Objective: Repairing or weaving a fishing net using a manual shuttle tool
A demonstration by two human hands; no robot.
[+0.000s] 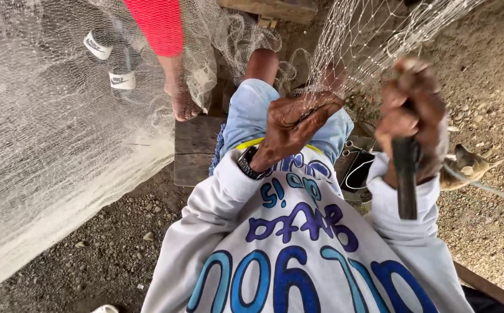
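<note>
Ground is bare dirt and gravel (107, 255); a wooden bench (197, 148) sits under the person, and heaped pale netting (49, 133) fills the left. The dark netting tool (405, 179) stands near upright—long axis vertical, lower end toward the chest—inside the right hand (412, 119), fingers wrapped tight around its top. The left hand (292, 122) pinches a taut fishing net (368, 40), fingers pressed together.
</note>
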